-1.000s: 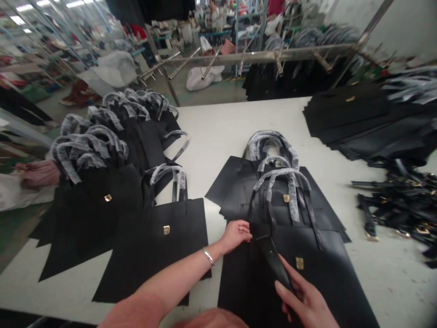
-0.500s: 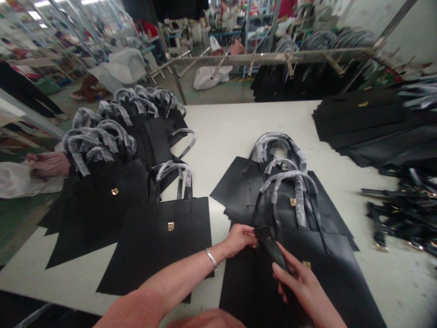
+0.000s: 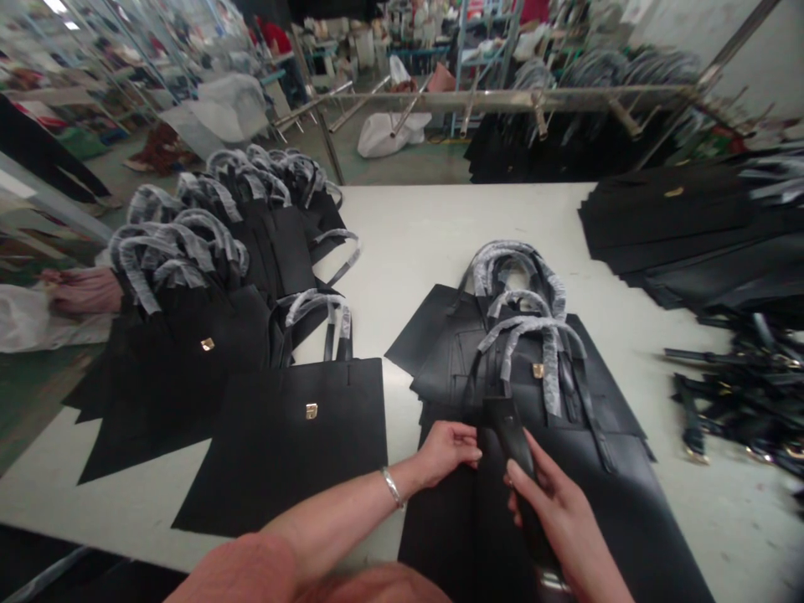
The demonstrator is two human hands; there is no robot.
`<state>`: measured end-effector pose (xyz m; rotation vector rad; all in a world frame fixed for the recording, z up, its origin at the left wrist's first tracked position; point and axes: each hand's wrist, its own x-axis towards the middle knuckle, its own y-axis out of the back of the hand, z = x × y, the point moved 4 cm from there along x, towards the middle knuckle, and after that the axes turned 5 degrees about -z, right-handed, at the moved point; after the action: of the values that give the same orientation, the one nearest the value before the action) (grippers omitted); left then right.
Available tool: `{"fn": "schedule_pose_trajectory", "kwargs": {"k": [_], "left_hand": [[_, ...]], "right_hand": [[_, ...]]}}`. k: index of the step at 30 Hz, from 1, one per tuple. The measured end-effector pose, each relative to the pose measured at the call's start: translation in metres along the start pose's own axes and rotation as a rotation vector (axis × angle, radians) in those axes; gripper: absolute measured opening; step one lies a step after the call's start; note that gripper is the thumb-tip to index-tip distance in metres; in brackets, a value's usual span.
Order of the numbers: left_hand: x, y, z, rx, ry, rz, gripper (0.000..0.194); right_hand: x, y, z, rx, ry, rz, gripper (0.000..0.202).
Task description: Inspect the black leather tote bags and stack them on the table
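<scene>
My right hand [image 3: 553, 511] is wrapped round a long black piece [image 3: 516, 440] with a flat, squared far end. A shiny band shows on it low in the view; its exact kind is unclear. Below it lies a black bag panel [image 3: 603, 502], on the right-hand stack. My left hand [image 3: 447, 452] is closed at that stack, thumb and fingers pinching the edge of a black bag panel [image 3: 440, 519] just left of the black piece. Behind my hands, handles in clear wrap [image 3: 533, 322] rise from the bag panels, near a gold clasp [image 3: 538, 370].
On the left of the white table [image 3: 402, 226] lie bag panels [image 3: 295, 444] with wrapped handles and gold clasps. More black panels [image 3: 666, 218] are stacked at the right, above a pile of buckled straps [image 3: 734, 402]. A metal rack [image 3: 440, 102] stands beyond the table.
The black piece in my right hand has turned more upright, its far end shifting right and up. My left hand has moved slightly right and lower, still pinching.
</scene>
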<state>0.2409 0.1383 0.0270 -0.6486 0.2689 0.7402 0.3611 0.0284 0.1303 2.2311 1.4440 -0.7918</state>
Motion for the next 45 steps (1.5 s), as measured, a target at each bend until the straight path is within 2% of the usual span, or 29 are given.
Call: {"fn": "schedule_pose_trajectory", "kwargs": {"k": [2, 4, 6, 8, 11, 14, 19, 21, 25, 27, 30, 32, 34, 36, 38, 40, 42, 45], "left_hand": [[-0.001, -0.001, -0.003, -0.034, 0.007, 0.029, 0.049], [-0.002, -0.004, -0.004, -0.055, 0.003, 0.047, 0.051], [-0.004, -0.007, -0.002, -0.054, -0.005, 0.031, 0.04], [-0.006, -0.011, 0.002, -0.043, -0.017, 0.013, 0.027], [-0.007, -0.015, 0.008, -0.038, -0.035, 0.003, 0.02], [-0.007, -0.018, 0.01, -0.046, -0.037, -0.014, 0.022], [-0.009, -0.019, 0.006, -0.016, -0.034, -0.009, 0.019], [-0.01, -0.018, 0.005, 0.012, -0.039, 0.002, 0.016], [-0.01, -0.019, 0.006, 0.059, -0.055, 0.014, 0.009], [-0.01, -0.021, 0.006, 0.076, -0.061, 0.012, 0.009], [-0.013, -0.025, 0.003, 0.12, -0.055, 0.005, 0.014], [-0.014, -0.025, 0.0, 0.193, -0.055, 0.009, 0.016], [-0.014, -0.024, -0.003, 0.271, -0.072, 0.022, 0.017], [-0.011, -0.026, -0.006, 0.313, -0.07, 0.0, 0.022], [-0.007, -0.03, -0.012, 0.342, -0.026, -0.053, 0.035], [-0.004, -0.036, -0.017, 0.403, 0.012, -0.086, 0.044], [-0.002, -0.04, -0.018, 0.459, 0.002, -0.069, 0.046], [0.001, -0.045, -0.014, 0.412, -0.014, -0.069, 0.047]], "right_hand": [[-0.001, 0.01, -0.001, 0.009, 0.003, 0.038, 0.096], [-0.006, 0.015, 0.005, -0.002, -0.064, -0.04, 0.1], [-0.012, 0.014, 0.013, -0.021, -0.132, -0.139, 0.101], [-0.013, 0.008, 0.017, -0.021, -0.154, -0.183, 0.098], [-0.007, 0.003, 0.012, -0.006, -0.069, -0.103, 0.092], [-0.006, 0.011, 0.009, -0.013, -0.008, -0.015, 0.092], [-0.015, 0.013, 0.024, 0.019, -0.107, -0.169, 0.093], [-0.015, 0.008, 0.021, 0.036, -0.095, -0.155, 0.089], [-0.011, 0.007, 0.007, 0.062, -0.012, -0.034, 0.092], [-0.013, 0.008, 0.009, 0.059, -0.018, -0.061, 0.092], [-0.017, 0.006, 0.02, 0.056, -0.038, -0.147, 0.083], [-0.016, 0.007, 0.025, 0.068, 0.011, -0.092, 0.079], [-0.012, 0.013, 0.025, 0.089, 0.091, 0.023, 0.079], [-0.01, 0.023, 0.021, 0.111, 0.148, 0.097, 0.08], [-0.011, 0.032, 0.017, 0.11, 0.161, 0.116, 0.079], [-0.015, 0.036, 0.01, 0.074, 0.181, 0.106, 0.075], [-0.021, 0.034, 0.0, 0.044, 0.235, 0.075, 0.07], [-0.032, 0.033, -0.009, 0.048, 0.329, 0.042, 0.066]]}}
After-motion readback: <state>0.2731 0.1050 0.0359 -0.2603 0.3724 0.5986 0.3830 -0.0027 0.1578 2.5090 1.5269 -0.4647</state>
